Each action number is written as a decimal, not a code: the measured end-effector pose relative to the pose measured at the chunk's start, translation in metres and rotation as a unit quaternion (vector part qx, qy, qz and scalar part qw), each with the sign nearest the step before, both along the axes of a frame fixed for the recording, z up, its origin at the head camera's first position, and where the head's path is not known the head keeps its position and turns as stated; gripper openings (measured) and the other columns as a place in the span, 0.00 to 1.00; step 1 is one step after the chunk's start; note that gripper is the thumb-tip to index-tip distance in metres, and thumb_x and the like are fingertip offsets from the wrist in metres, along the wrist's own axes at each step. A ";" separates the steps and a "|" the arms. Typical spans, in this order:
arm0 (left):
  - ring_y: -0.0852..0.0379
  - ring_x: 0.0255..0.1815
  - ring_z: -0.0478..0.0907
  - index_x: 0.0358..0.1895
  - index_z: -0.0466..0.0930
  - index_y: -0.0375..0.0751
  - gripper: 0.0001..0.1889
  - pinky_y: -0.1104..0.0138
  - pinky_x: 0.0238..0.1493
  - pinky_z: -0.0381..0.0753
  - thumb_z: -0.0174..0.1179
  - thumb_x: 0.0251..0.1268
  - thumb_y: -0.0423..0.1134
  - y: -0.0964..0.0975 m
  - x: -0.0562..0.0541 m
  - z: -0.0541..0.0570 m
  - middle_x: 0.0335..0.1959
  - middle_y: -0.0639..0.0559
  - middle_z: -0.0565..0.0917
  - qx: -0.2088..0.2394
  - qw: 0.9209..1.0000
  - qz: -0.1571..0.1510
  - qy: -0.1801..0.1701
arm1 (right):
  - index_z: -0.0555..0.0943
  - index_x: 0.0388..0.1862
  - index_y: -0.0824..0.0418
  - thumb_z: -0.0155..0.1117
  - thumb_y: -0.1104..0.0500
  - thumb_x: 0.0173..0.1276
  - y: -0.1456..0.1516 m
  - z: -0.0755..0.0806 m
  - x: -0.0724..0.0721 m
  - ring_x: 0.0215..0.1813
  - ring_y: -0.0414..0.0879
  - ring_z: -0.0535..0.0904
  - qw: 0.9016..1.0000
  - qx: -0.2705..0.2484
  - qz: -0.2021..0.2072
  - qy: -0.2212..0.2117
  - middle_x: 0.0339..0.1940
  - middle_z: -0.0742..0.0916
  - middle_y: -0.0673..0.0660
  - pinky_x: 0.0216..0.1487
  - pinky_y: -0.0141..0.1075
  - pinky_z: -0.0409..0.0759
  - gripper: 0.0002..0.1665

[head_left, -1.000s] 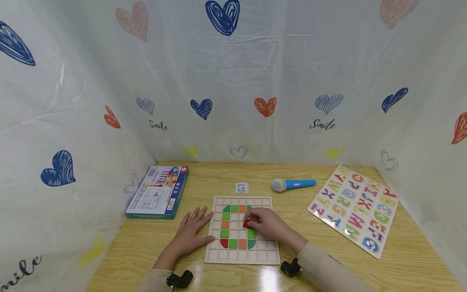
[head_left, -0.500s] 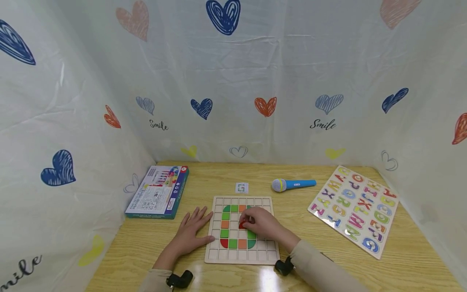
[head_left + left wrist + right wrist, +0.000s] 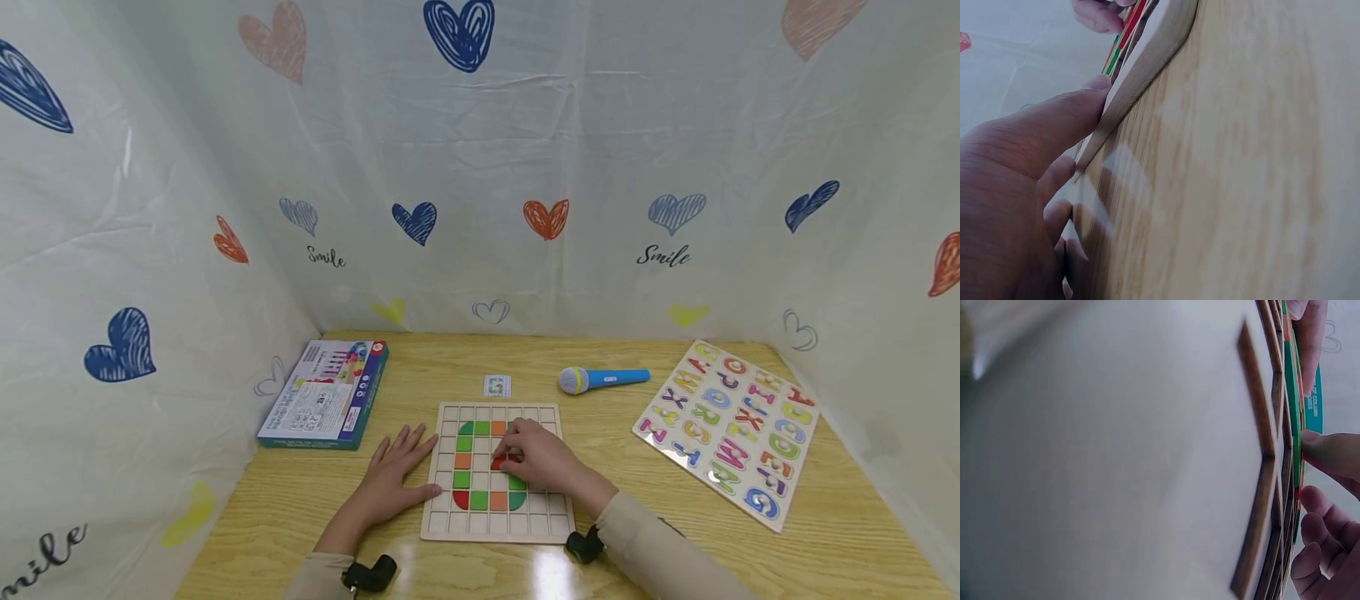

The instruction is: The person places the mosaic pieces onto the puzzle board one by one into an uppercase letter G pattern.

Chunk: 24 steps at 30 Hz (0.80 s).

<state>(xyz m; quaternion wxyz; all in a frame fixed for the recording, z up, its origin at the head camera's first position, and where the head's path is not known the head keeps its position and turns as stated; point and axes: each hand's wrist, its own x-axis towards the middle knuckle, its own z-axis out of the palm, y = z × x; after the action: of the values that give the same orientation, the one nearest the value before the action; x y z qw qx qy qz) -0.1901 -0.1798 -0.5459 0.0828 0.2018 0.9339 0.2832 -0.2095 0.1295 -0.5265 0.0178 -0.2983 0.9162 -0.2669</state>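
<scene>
A square wooden grid board (image 3: 443, 527) lies on the table, with green, orange and red tiles set in a ring on it. Near the middle of the board, my right hand (image 3: 546, 457) pinches a red tile (image 3: 497, 463) between thumb and fingertips, low over the grid cells. The fingers cover part of the ring's right side. In the right wrist view the thumb (image 3: 1329, 450) is close by a green tile (image 3: 1296, 459). My left hand (image 3: 393, 475) is spread flat on the table, its thumb (image 3: 1079, 112) touching the board's left edge.
A small pattern card (image 3: 497, 386) lies behind the board. Further right are a blue toy microphone (image 3: 615, 378) and an alphabet puzzle board (image 3: 738, 450). A flat game box (image 3: 322, 400) lies at the left, and a heart-printed curtain (image 3: 480, 167) surrounds the table (image 3: 420, 367).
My right hand has moved slightly left with the red tile, which now lies lower toward the grid cells; its fingers have shifted a little. The left hand stays in place.
</scene>
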 end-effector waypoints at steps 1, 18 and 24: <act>0.44 0.84 0.39 0.80 0.61 0.53 0.43 0.45 0.80 0.30 0.63 0.65 0.64 0.000 0.000 0.000 0.83 0.48 0.51 -0.001 1.000 -0.001 0.000 | 0.89 0.41 0.47 0.72 0.53 0.69 0.000 0.000 0.000 0.38 0.38 0.69 1.000 0.000 -0.001 -0.001 0.40 0.77 0.43 0.39 0.32 0.73 0.04; 0.44 0.84 0.39 0.80 0.61 0.54 0.43 0.45 0.80 0.30 0.63 0.65 0.64 0.000 0.001 0.000 0.83 0.49 0.51 0.002 1.000 0.004 -0.001 | 0.89 0.45 0.50 0.67 0.57 0.73 0.009 0.002 0.003 0.39 0.38 0.72 0.999 -0.034 -0.017 -0.025 0.39 0.81 0.43 0.40 0.34 0.75 0.07; 0.42 0.84 0.40 0.80 0.60 0.52 0.42 0.45 0.80 0.30 0.62 0.66 0.63 0.000 0.000 0.001 0.83 0.47 0.51 0.008 1.000 -0.005 0.001 | 0.88 0.46 0.51 0.64 0.58 0.75 0.029 0.005 0.009 0.40 0.38 0.74 0.996 -0.052 -0.061 -0.035 0.39 0.81 0.42 0.42 0.37 0.78 0.07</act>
<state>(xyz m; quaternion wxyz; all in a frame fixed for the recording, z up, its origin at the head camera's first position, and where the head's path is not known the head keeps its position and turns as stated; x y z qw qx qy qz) -0.1897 -0.1802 -0.5451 0.0819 0.2072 0.9306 0.2904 -0.2003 0.1580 -0.5218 0.0183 -0.2330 0.9164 -0.3251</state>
